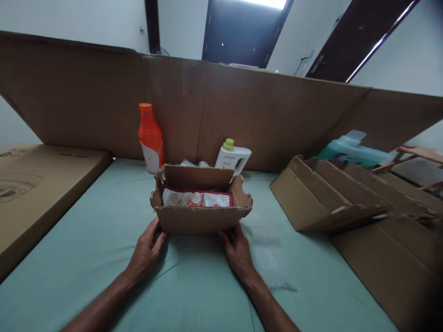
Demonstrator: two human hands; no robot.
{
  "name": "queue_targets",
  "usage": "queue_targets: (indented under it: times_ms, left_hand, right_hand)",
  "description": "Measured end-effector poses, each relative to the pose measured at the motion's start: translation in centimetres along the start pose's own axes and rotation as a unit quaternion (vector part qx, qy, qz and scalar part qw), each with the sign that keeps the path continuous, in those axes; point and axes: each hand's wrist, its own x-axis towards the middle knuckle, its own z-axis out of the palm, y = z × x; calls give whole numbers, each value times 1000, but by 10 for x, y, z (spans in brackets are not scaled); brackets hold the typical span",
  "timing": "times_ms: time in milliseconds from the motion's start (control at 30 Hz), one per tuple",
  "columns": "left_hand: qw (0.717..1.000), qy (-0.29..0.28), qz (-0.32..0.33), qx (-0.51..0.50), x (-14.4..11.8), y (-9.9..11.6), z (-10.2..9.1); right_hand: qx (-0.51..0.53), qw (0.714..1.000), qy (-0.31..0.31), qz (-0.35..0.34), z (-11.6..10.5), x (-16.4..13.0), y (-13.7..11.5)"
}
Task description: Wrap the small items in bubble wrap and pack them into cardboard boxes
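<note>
A small cardboard box [200, 220] with raised flaps stands on the green-covered surface in front of me. Inside lies a packet [176, 197] with a red edge and a white, printed face. My left hand [147, 246] grips the box's lower left corner, thumb toward the front and fingers at the side. At the lower right corner my right hand [238, 251] holds it the same way, its fingertips partly hidden by the box. A clear bubble-wrap sheet [272, 263] lies just right of my right hand.
Behind the box stand an orange bottle [151, 138] and a white jug [228, 157] with a green cap. Cardboard boxes [308, 198] crowd the right side, with a teal bottle [353, 150] among them. A large flat carton [51, 184] lies left. A tall cardboard panel [242, 106] closes the back.
</note>
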Motion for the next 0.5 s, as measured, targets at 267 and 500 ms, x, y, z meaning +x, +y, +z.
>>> queue_targets:
  times_ms: [267,500]
  left_hand:
    - [996,-66,39,-54,6,4,-13]
    - [998,13,5,-60,7,-4,-20]
  right_hand:
    - [-69,998,-8,1,5,-3,-9]
    - [-265,954,62,-123,-51,-53,-22]
